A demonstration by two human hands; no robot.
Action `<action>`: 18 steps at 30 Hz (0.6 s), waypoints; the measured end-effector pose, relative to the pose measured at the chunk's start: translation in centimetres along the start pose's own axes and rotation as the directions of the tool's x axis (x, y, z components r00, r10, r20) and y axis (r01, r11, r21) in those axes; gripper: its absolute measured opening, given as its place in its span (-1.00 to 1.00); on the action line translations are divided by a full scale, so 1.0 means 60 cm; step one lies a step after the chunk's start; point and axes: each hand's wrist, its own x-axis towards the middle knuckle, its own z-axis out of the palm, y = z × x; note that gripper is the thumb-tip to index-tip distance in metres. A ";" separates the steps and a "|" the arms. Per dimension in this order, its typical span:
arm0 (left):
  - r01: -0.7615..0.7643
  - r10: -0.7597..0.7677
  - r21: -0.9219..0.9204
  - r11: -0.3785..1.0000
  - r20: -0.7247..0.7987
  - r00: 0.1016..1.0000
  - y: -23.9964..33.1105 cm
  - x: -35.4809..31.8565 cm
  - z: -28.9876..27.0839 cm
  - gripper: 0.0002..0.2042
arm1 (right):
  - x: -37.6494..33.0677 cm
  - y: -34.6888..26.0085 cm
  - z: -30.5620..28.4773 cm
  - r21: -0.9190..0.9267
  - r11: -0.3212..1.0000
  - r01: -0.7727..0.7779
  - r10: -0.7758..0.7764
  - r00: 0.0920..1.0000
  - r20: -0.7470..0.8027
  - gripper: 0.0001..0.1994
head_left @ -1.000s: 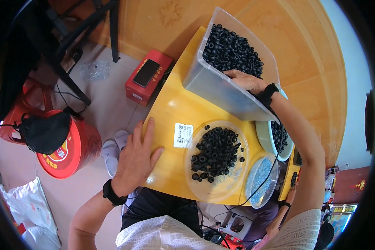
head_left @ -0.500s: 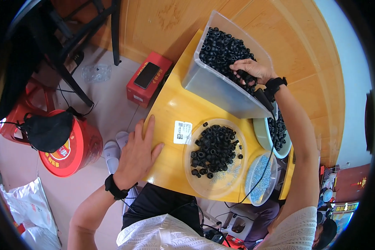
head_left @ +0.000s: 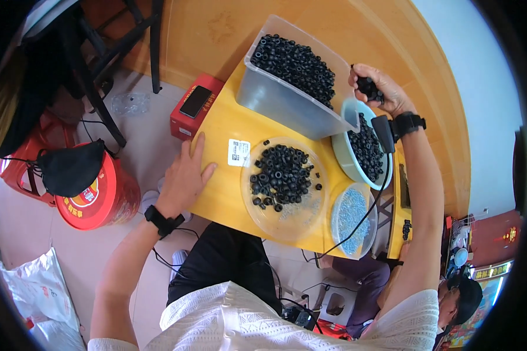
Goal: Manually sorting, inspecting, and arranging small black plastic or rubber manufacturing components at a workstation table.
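Black parts: handful, clasped in curled right hand. Left hand: loosely spread, at yellow surface's edge. White label: printed, with square code.

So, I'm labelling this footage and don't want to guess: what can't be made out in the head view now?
- How many small black parts the right hand holds: head view, its fingers cover some.
- Lower layers in the clear plastic bin: head view, hidden by the top layer.
- The count of blue beads: head view, too small.
- The white sack's full extent: head view, cut off by the dark rim.
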 end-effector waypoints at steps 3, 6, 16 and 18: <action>-0.029 0.032 0.072 0.997 -0.051 0.998 -0.004 -0.001 0.011 -0.38 | -0.063 0.024 0.047 -0.001 0.999 -0.038 0.038 0.999 0.011 -0.76; -0.036 0.045 0.110 0.993 -0.079 0.996 -0.010 -0.005 0.016 -0.38 | -0.081 0.076 0.119 -0.036 0.994 -0.100 0.100 0.995 -0.005 -0.82; -0.063 0.081 0.143 0.988 -0.120 0.989 -0.012 -0.011 0.025 -0.38 | -0.040 0.234 0.279 -0.848 0.490 0.200 -0.326 0.945 0.034 -0.76; -0.052 0.068 0.146 0.988 -0.112 0.991 -0.014 -0.014 0.025 -0.39 | -0.053 0.223 0.289 -0.849 0.488 0.202 -0.313 0.948 0.046 -0.77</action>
